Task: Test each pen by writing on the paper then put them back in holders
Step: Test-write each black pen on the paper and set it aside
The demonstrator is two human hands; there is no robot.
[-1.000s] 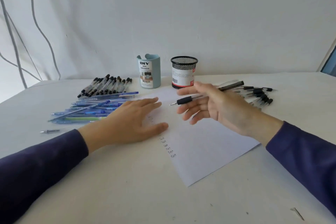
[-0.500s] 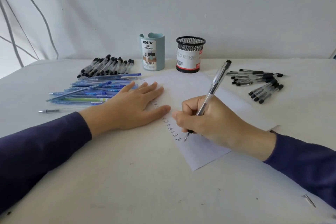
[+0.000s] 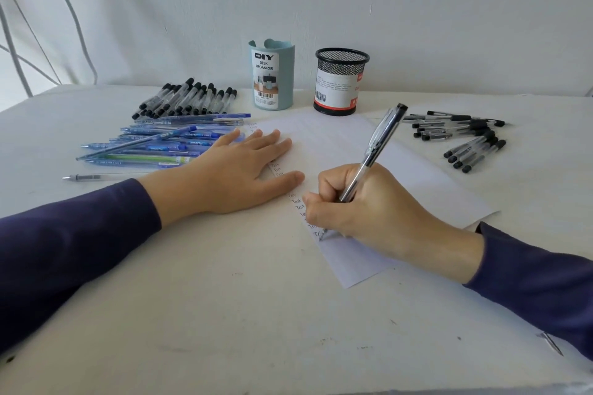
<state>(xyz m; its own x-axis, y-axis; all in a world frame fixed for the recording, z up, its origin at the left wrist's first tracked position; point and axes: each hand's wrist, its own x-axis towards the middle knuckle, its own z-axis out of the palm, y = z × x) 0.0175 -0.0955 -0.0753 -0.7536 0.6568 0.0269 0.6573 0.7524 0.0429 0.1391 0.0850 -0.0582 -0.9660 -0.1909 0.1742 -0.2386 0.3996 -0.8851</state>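
**Head view: pen test in progress.** The right hand [image 3: 369, 212] clamps a clear-barrelled pen with a black top [image 3: 384, 135] between the thumb and curled fingers. The pen tip touches the white paper sheet [image 3: 333, 144] at the foot of a column of small handwritten "Test" entries. The left hand [image 3: 231, 176] lies flat, fingers straight and slightly spread, pressing the sheet's left edge onto the white table [image 3: 240, 314].

To do this step well, I would hold the sheet down with the flat hand so it cannot slide. I would write one short word just below the last entry with light, even pressure, and confirm that ink shows before sending the pen to a holder.

Counts, as I read them:
- **Holders:** two, upright side by side behind the sheet, with no pens protruding: a pale blue plastic desk organiser [image 3: 272, 80] and a black wire-mesh cup [image 3: 340, 83].
- **Pen in hand:** one.
- **Lone clear pen [image 3: 96, 176]:** one, near the left sleeve.
- **Row of black-capped pens [image 3: 189, 99]:** roughly a dozen, at far left.
- **Blue pens [image 3: 160, 147]:** about ten, heaped in front of that row.
- **Scattered black-capped pens [image 3: 455, 128]:** about a dozen, at right.

Overlap prevents exact totals.
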